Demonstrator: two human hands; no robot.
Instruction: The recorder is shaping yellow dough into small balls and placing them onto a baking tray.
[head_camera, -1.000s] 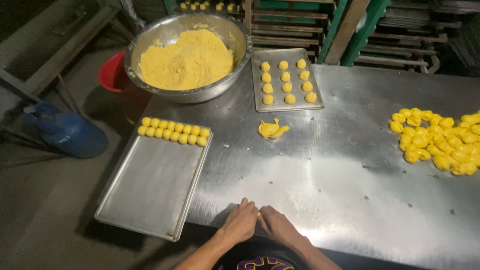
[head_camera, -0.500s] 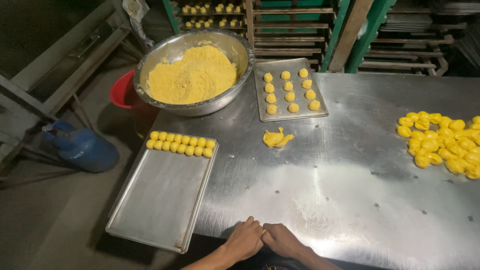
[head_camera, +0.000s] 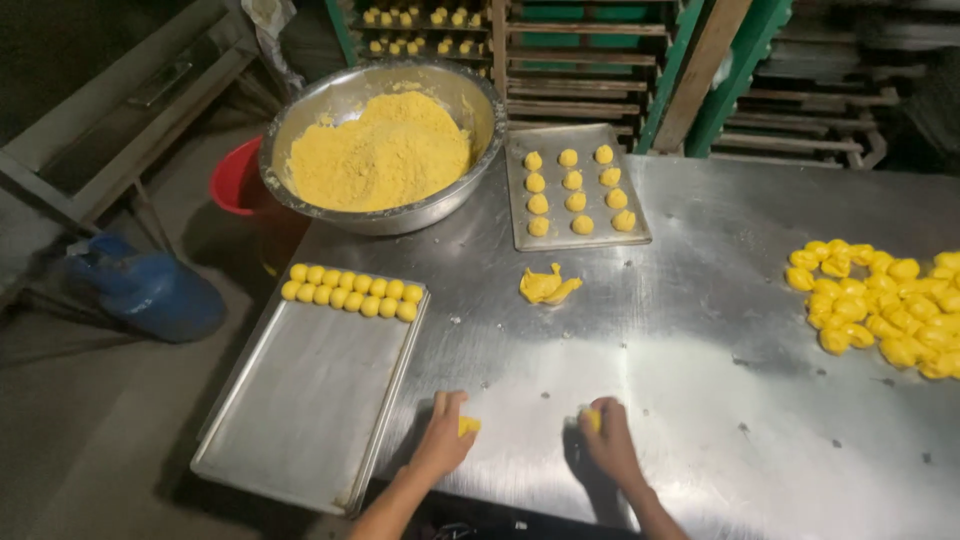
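Left hand (head_camera: 440, 440) and right hand (head_camera: 607, 445) each grip a yellow dough piece (head_camera: 467, 425) on the bench (head_camera: 700, 400), left nearer the tray (head_camera: 310, 400).

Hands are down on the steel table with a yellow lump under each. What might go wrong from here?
1. The large tray hangs past the table edge on the left; a nudge from the left hand beside it may tip it and its rows of dough balls.
2. Each dough piece is small; the right hand works close to the near edge, so one might roll off.
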